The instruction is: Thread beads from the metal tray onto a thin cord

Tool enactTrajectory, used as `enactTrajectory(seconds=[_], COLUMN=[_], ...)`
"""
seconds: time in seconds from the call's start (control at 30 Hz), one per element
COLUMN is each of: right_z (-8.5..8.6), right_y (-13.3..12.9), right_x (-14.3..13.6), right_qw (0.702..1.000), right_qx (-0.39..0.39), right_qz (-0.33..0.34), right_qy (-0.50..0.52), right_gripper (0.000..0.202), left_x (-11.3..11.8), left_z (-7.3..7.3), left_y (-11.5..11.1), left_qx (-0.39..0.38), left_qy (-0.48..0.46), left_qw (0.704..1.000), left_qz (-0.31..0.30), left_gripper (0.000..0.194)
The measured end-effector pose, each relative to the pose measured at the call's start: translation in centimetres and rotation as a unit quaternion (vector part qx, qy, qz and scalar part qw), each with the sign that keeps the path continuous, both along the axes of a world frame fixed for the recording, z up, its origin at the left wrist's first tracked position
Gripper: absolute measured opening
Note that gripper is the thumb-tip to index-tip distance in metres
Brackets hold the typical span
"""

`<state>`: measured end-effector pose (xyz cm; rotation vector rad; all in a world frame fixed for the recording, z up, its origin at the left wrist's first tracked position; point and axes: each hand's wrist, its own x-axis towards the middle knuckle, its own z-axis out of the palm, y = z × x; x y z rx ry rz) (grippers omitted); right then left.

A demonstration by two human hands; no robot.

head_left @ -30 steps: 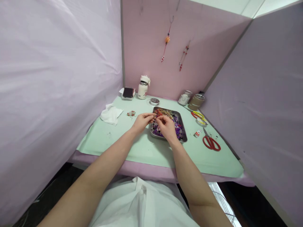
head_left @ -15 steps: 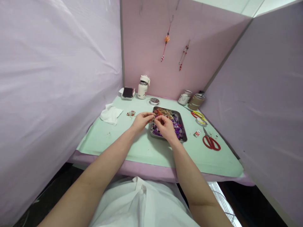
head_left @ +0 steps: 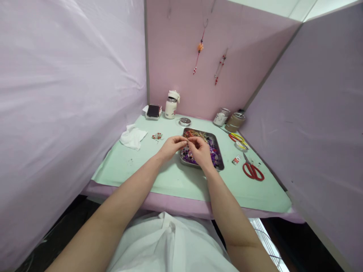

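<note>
A metal tray (head_left: 221,163) on the green table cover holds purple and dark beads (head_left: 213,151) and a tangle of red and gold strings (head_left: 197,133). Over the tray's left part, my left hand (head_left: 171,146) and my right hand (head_left: 199,149) meet at the fingertips. Both hands are pinched closed, and whatever lies between the fingers is too small to make out. Left of my left hand, a small cluster of red beads (head_left: 157,136) lies on the cover.
Red-handled scissors (head_left: 253,170), a small packet (head_left: 236,159) and yellow-handled pliers (head_left: 237,136) lie at the right. Two jars (head_left: 221,117), a round container (head_left: 185,121), a white bottle (head_left: 170,107) and a dark-topped box (head_left: 153,112) stand behind. A white cloth (head_left: 133,137) lies left.
The fingertips of my two hands have come together. My right hand has shifted slightly, and my left fingers have lowered a little.
</note>
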<state>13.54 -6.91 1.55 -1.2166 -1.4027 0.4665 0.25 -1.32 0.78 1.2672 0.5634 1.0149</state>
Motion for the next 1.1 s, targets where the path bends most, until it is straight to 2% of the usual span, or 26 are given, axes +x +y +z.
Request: enactTrajectory(seconds=[0.23, 0.37, 0.5, 0.7, 0.83, 0.97, 1.1], right_z=[0.25, 0.09, 0.02, 0.09, -0.05, -0.16, -0.08], right_y=[-0.11, 0.07, 0.20, 0.17, 0.28, 0.34, 0.18], right_x=[0.01, 0.05, 0.15, 0.08, 0.16, 0.24, 0.31], right_qw=[1.000, 0.998, 0.990, 0.993, 0.995, 0.996, 1.000], right_qx=[-0.002, -0.009, -0.064, -0.101, -0.084, -0.067, -0.026], right_qz=[-0.011, 0.018, 0.059, 0.039, 0.049, 0.049, -0.002], right_qy=[-0.004, 0.057, 0.113, 0.054, 0.036, 0.015, -0.012], right_gripper=[0.014, 0.017, 0.021, 0.027, 0.017, 0.016, 0.013], left_x=[0.09, 0.04, -0.04, 0.04, 0.07, 0.05, 0.02], left_z=[0.06, -0.01, -0.23, -0.08, 0.11, 0.10, 0.06], left_y=[0.00, 0.31, 0.63, 0.34, 0.06, 0.00, -0.03], left_qx=[0.007, 0.019, 0.030, 0.047, 0.059, 0.071, 0.089], left_qy=[0.023, 0.015, 0.015, 0.027, 0.043, 0.063, 0.089], left_qw=[0.999, 0.998, 0.994, 0.994, 0.993, 0.991, 0.986], left_qz=[0.026, 0.060, 0.101, 0.099, 0.087, 0.091, 0.106], left_gripper=[0.023, 0.024, 0.025, 0.025, 0.023, 0.023, 0.022])
